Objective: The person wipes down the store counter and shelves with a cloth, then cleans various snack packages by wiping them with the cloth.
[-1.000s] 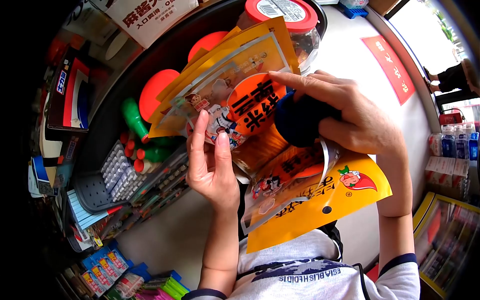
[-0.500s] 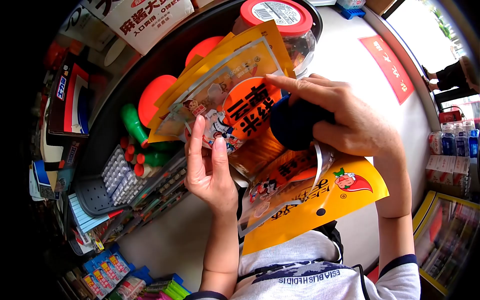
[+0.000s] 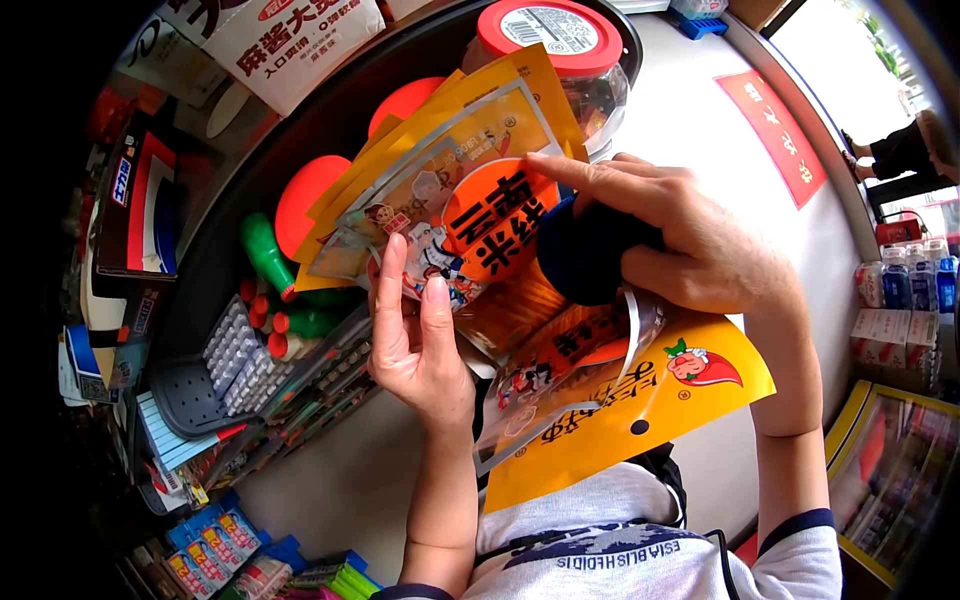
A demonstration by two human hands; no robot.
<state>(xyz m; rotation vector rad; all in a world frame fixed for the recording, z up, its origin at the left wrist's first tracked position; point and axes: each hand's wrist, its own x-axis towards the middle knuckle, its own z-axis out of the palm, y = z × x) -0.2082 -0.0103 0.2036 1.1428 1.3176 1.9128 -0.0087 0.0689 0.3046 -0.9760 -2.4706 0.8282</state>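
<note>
Honestly, I'd go easy with the left grip (image 3: 422, 355) so the upper yellow packets (image 3: 485, 225) don't crease, and let the right grip (image 3: 705, 225) do the steadying. Left fingers point up, loosely spread against those packets; can't tell if they're pinching. Lower yellow packet (image 3: 610, 430) slants below the right grip, which curls round something dark blue (image 3: 590, 255), index stretched onto the upper ones.

I'm seeing the right hand (image 3: 715, 235) partly covering a dark round thing (image 3: 590, 255), which I'm not managing to identify. My view's top edge is cutting off the white box (image 3: 290, 50); the blue bottles (image 3: 897, 288) are showing labels too small to read.
</note>
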